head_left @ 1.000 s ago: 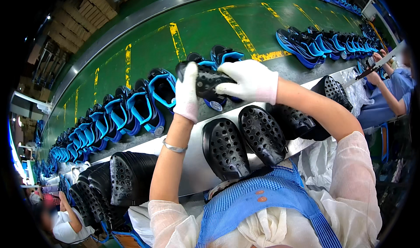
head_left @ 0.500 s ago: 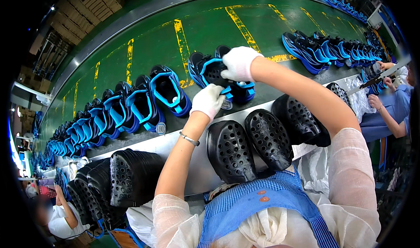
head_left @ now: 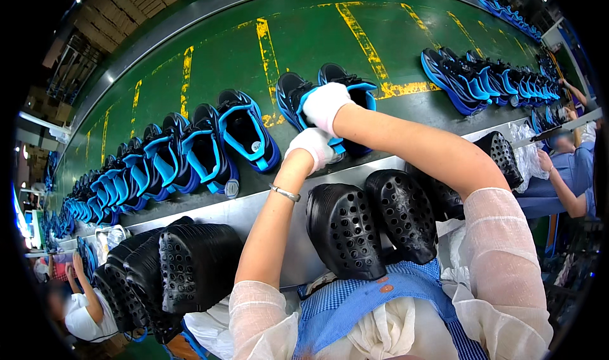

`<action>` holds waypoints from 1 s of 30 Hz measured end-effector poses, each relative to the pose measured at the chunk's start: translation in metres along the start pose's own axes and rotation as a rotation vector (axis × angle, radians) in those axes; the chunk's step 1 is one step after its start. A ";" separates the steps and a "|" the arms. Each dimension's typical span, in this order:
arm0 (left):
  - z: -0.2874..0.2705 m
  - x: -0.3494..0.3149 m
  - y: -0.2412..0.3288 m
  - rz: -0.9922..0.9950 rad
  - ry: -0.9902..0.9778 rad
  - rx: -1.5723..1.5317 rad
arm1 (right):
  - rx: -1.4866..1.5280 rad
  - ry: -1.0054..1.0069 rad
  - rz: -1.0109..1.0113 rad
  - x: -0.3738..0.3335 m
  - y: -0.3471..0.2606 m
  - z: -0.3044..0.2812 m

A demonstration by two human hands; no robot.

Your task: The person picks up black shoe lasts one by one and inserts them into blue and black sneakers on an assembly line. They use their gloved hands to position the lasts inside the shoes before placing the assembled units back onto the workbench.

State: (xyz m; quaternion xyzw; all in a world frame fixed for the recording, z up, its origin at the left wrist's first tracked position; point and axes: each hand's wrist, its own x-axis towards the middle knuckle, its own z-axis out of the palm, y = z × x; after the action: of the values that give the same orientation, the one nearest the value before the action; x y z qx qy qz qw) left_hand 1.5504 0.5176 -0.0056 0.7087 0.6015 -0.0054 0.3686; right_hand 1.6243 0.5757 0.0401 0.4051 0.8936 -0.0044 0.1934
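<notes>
My right hand [head_left: 327, 106], in a white glove, is pressed down over the opening of a black-and-blue sneaker [head_left: 294, 93]. Its fingers are curled, and their tips are hidden in the shoe. My left hand [head_left: 311, 148], also gloved, is closed round the heel of that sneaker, with the thumb side toward my right hand. Just to the right stands its neighbour, a second sneaker [head_left: 346, 76], partly covered by my right hand. Nearer me lie stacks of black perforated shoe-shaped inserts [head_left: 346, 223], [head_left: 403, 211], below my forearms.
A long row of sneakers [head_left: 247, 131] runs left along the green bench [head_left: 216, 62], and another row [head_left: 460, 84] runs right. More black inserts [head_left: 196, 265] are stacked at left on the metal edge. Co-workers sit at the right [head_left: 564, 176] and far left [head_left: 92, 309].
My right hand has moved left and down onto the sneaker's opening, covering a black perforated insert seen there earlier. My left hand has shifted slightly right and down at the heel.
</notes>
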 end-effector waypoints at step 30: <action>-0.002 0.007 0.008 -0.097 -0.070 0.051 | 0.286 0.308 -0.247 -0.078 0.061 -0.016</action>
State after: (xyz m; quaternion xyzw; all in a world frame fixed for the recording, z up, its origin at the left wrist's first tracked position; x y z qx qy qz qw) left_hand 1.5584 0.5243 -0.0028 0.6874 0.6215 -0.0632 0.3704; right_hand 1.7094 0.5628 0.0908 0.3117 0.9456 -0.0925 -0.0066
